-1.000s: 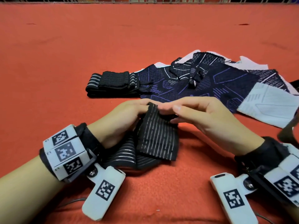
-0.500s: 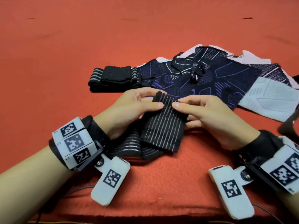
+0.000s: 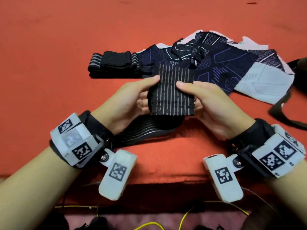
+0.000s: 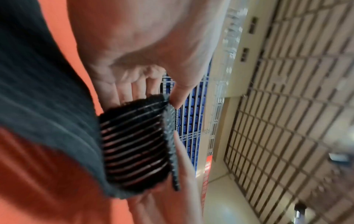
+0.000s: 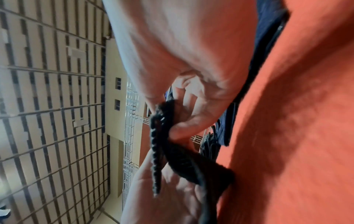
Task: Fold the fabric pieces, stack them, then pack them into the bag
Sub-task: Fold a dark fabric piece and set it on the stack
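Note:
A black striped fabric piece is held up above the red table between both hands. My left hand pinches its left edge, thumb on top and fingers beneath. My right hand pinches the right edge the same way. The rest of the strip trails down onto the table under my left wrist. In the left wrist view the striped fabric shows edge-on between thumb and fingers; in the right wrist view the striped fabric hangs from the pinch. A folded black stack lies behind.
A pile of dark blue, black and white fabric pieces spreads across the table behind my hands. A dark bag strap lies at the right edge. The table's front edge is near my wrists, with yellow cables below.
Both hands have lifted the striped piece and turned it flat towards me, spreading it wider between the two pinches. The view has tilted down.

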